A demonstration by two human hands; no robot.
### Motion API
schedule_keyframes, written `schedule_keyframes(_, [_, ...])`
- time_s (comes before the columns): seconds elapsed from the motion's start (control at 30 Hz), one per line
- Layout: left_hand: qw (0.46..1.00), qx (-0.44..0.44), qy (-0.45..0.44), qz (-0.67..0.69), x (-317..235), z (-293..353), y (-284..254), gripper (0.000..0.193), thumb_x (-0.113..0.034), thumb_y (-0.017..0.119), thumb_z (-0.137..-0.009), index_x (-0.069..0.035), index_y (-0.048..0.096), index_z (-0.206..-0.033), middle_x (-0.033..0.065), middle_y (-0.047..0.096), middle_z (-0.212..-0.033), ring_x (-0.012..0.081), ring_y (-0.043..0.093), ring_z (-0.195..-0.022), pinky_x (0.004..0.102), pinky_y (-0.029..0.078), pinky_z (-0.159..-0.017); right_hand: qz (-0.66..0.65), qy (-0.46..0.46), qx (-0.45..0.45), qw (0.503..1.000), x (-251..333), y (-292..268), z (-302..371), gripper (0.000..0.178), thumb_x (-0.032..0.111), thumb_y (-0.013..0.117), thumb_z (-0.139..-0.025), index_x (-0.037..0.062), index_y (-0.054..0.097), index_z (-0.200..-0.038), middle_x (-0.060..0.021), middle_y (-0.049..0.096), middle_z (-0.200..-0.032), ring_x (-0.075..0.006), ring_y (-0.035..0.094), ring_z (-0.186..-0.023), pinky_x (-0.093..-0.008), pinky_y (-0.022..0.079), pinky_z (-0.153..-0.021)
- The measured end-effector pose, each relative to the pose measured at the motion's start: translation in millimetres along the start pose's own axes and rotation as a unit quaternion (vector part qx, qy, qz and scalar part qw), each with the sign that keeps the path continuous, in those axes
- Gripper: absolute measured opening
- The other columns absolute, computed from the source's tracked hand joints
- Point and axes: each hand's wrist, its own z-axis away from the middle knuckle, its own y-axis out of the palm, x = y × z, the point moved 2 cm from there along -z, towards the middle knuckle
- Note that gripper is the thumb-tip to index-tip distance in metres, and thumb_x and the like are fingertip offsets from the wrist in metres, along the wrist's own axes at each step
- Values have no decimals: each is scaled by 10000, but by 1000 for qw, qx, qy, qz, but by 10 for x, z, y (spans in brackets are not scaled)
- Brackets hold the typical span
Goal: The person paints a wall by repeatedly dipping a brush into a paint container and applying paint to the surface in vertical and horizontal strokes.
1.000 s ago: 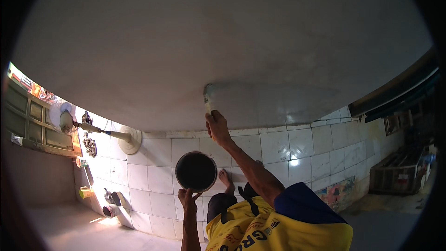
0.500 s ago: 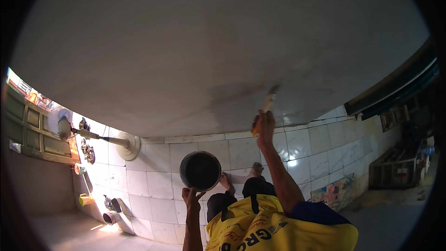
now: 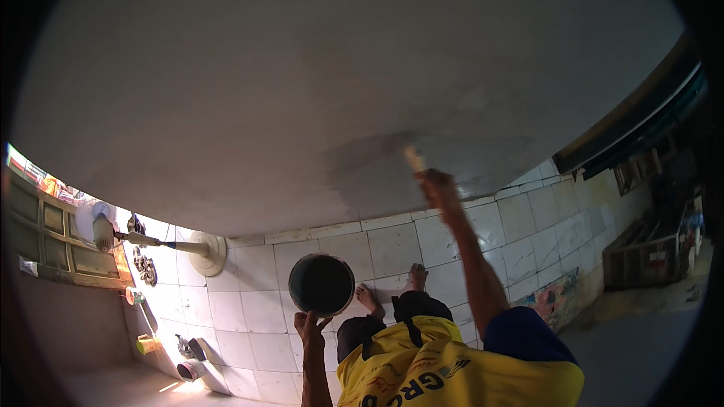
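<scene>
The right hand (image 3: 440,187) is closed around a paintbrush (image 3: 414,157) (blurred, so I cannot tell whether its bristles touch), in front of a darker patch (image 3: 360,166) on the grey wall (image 3: 226,105). The left hand (image 3: 310,324) pinches the near rim of a round bucket (image 3: 349,298) above white floor tiles (image 3: 256,309).

tilted brush (image 3: 414,158); round, dark-mouthed bucket (image 3: 322,285)
</scene>
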Motion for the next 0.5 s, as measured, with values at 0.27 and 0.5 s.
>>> schedule_keyframes(0.27, [999,36,3,-24,45,-21,117,335,-168,652,-800,-1,386,-913,149,526,-884,264,647,-825,453,616,-715,-226,-64,-260,936,-354,-844,-6,182,248,551,-927,66,561,-935,28,455,-616,-56,403,-454,-231,339,-396])
schedule_keyframes(0.5, [999,31,-1,-39,60,8,305,338,-184,659,-806,-10,386,-905,142,531,-870,255,645,-829,468,610,-734,-140,48,62,987,-67,851,156,200,245,596,-877,52,552,-852,-33,532,-622,-106,485,-431,-262,388,-382])
